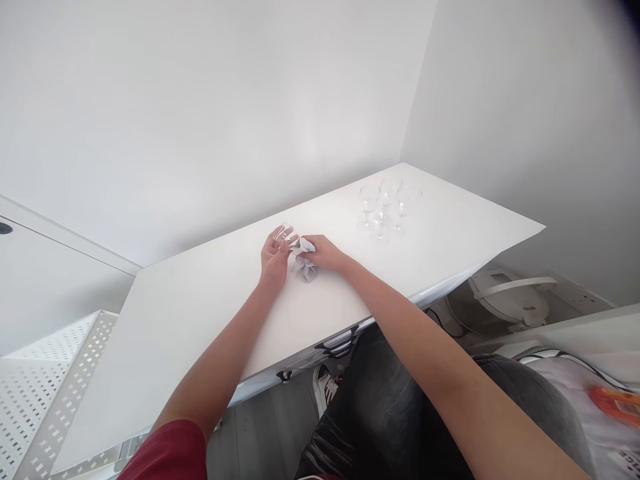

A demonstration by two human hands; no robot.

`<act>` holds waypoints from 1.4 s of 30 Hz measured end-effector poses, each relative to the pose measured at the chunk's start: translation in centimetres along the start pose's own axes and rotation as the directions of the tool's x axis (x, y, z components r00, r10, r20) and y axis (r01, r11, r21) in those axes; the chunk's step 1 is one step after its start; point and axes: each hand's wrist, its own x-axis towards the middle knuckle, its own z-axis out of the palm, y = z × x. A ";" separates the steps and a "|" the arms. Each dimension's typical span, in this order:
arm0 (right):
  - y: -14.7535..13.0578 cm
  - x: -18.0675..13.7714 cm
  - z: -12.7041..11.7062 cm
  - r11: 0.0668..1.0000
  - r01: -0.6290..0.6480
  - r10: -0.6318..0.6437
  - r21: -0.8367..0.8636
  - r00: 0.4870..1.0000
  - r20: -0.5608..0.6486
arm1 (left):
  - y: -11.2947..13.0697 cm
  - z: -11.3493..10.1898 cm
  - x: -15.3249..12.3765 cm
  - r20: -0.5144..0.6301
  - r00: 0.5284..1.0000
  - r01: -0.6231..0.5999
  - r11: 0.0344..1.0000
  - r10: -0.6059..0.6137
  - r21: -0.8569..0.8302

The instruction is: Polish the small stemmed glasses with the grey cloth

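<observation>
My left hand (276, 257) is closed around the bowl of a clear stemmed glass (285, 232), which lies tilted above the white tabletop. A crumpled pale cloth (306, 267) is pinched in my right hand (323, 252), pressed against the stem or foot end of that glass. The cloth hides this end, and its lower folds hang down close to the table. To the right of my hands, several clear stemmed glasses (383, 207) stand upright in a cluster on the table.
The white table (240, 293) runs along a pale wall (240, 113) into a corner. Black drawer handles (337, 343) show below its front edge. A white round appliance (515, 300) sits at lower right; a white perforated panel (45, 380) stands at lower left.
</observation>
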 end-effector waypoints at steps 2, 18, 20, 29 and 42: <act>-0.2 -0.2 -0.1 0.998 -0.041 0.038 0.053 0.998 0.046 | 0.0 -0.1 -0.1 0.016 1.000 -0.011 1.000 0.011 0.008; -0.8 -1.0 -1.0 0.834 -0.320 0.140 0.449 0.911 0.388 | 0.1 -0.2 -0.1 0.202 0.979 0.025 0.998 -0.012 -0.063; -0.7 -1.0 -1.2 0.843 -0.310 0.140 0.439 0.915 0.378 | 0.0 -0.1 -0.1 0.215 0.976 0.038 0.997 -0.022 -0.069; 0.8 0.6 -0.4 0.820 -0.293 0.344 0.492 0.939 -0.014 | 0.5 -0.3 0.3 -0.004 0.998 0.064 0.996 -0.065 -0.061; -0.8 -0.6 -0.3 0.791 -0.266 0.167 0.550 0.960 0.224 | 0.9 1.2 -0.9 0.173 0.984 -0.063 0.987 0.037 0.146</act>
